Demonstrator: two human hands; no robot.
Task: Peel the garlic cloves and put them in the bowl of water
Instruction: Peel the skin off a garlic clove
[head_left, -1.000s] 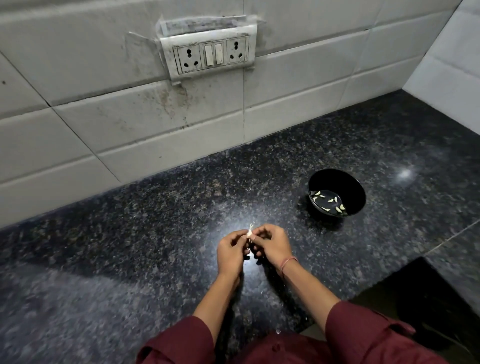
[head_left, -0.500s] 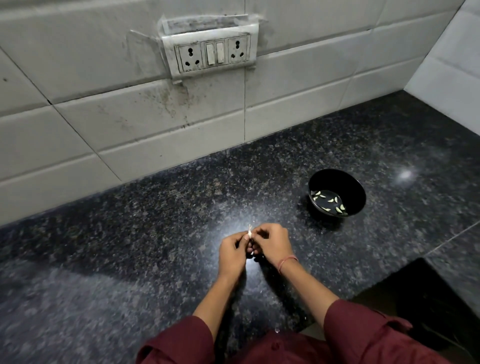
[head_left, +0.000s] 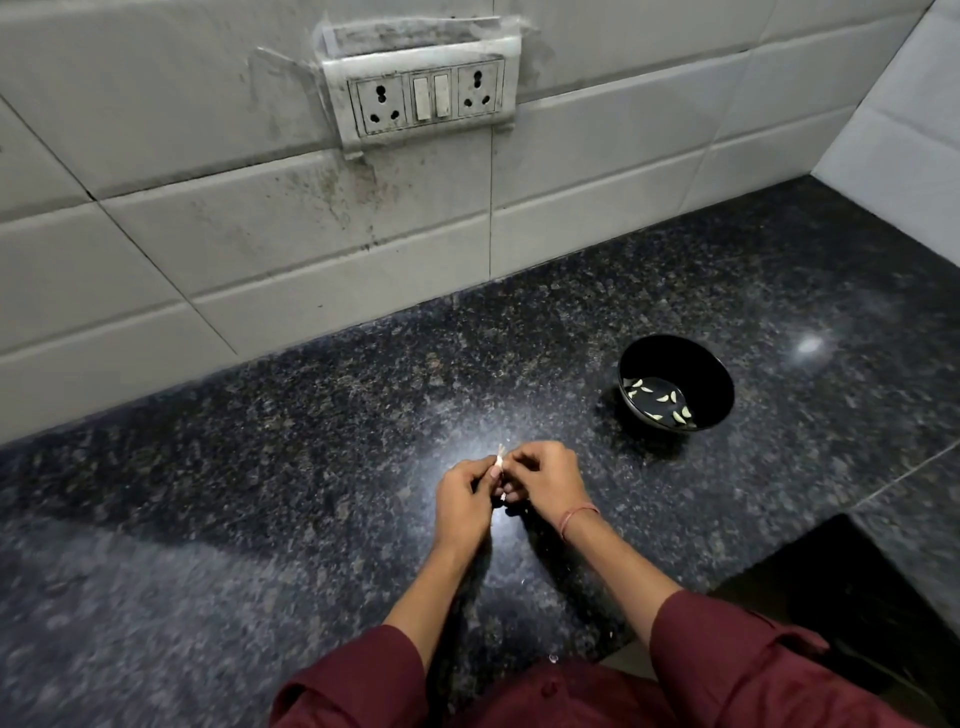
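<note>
My left hand (head_left: 464, 499) and my right hand (head_left: 543, 480) meet over the dark granite counter (head_left: 311, 441), fingertips together. Between them they pinch a small pale garlic clove (head_left: 499, 463) with a wisp of skin sticking up. Most of the clove is hidden by my fingers. To the right and farther back stands a black bowl (head_left: 714, 379) holding water and several peeled cloves (head_left: 660, 402), about a hand's width from my right hand.
A tiled wall with a socket and switch panel (head_left: 427, 97) rises behind the counter. A side wall (head_left: 904, 130) closes the right end. The counter's front edge steps in at the lower right beside a dark gap (head_left: 852, 597).
Both hands stay together in almost the same place on the clove; the fingers have shifted slightly. The bowl has not moved.
</note>
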